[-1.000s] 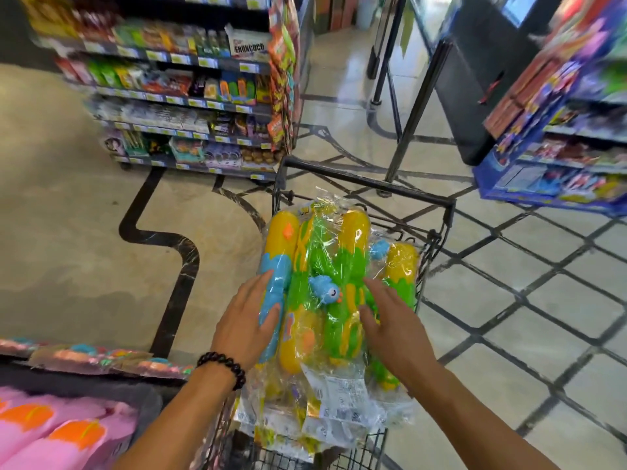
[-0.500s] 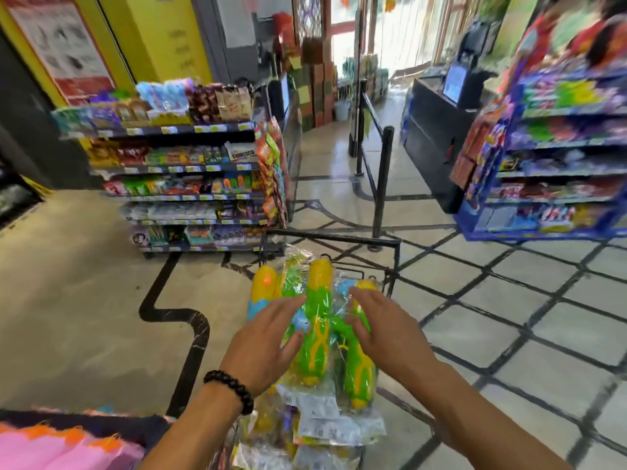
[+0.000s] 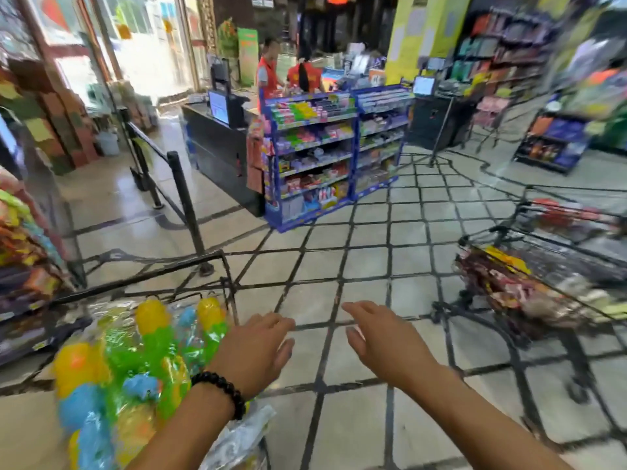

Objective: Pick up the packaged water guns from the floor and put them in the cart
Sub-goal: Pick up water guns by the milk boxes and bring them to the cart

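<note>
Head view, cart as landmark, black wire frame at lower left. Left hand just right of cart's near corner, palm down, fingers straight and loosely spread, holding nothing, touching nothing. Black bead bracelet on left wrist, above clear wrapping of packaged water guns. Right hand farther right of cart, over tiled floor, palm down, fingers extended and slightly apart, empty. Both forearms reaching forward from bottom edge, roughly level, hands apart from each other. Packaged water guns lying inside cart, yellow, green and blue in clear plastic, blurred. Second cart well right of first cart, loaded with dark packets. Blue shelf unit beyond cart, past black barrier post. Checkout counter behind post, two people in red beyond.
</note>
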Available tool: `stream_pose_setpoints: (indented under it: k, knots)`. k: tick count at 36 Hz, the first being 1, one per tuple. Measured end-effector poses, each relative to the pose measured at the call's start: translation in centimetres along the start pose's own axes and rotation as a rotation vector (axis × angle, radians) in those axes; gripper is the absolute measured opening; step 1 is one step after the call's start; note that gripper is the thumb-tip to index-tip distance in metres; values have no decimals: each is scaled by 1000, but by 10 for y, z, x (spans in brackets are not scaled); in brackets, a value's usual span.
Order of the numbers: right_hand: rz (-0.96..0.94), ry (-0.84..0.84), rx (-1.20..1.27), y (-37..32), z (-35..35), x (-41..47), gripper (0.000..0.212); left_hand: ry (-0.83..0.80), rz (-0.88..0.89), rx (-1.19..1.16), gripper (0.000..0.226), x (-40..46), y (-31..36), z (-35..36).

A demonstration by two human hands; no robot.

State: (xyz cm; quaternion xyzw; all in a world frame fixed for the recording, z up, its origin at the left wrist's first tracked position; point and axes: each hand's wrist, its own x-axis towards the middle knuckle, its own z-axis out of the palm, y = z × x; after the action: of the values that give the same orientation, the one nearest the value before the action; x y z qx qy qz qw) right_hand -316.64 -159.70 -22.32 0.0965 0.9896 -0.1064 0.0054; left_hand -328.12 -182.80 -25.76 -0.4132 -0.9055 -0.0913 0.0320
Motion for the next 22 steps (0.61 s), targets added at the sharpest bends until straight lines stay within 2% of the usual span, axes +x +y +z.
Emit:
stream_pose_setpoints:
  k: [4,5,8,16,19,22]
  knots:
    - [204,-86,-25,56,-7,-70,48,-92,151,-2,55,23,66,12]
    - [257,-103,-21,70,-11,-88,48,-106,197,-3,54,29,85,13]
    - [394,-121,-17,111,-20,-146,48,-132,342,-25,34,44,144,12]
    - [678,-14,81,197,-49,-316,43,-278,641,116,31,57,328,1]
    - [779,54,134,235,-45,-385,34,-285,729,137,29,52,405,8]
    - [870,99,158,273,-41,-460,35,-298,806,130,32,38,485,18]
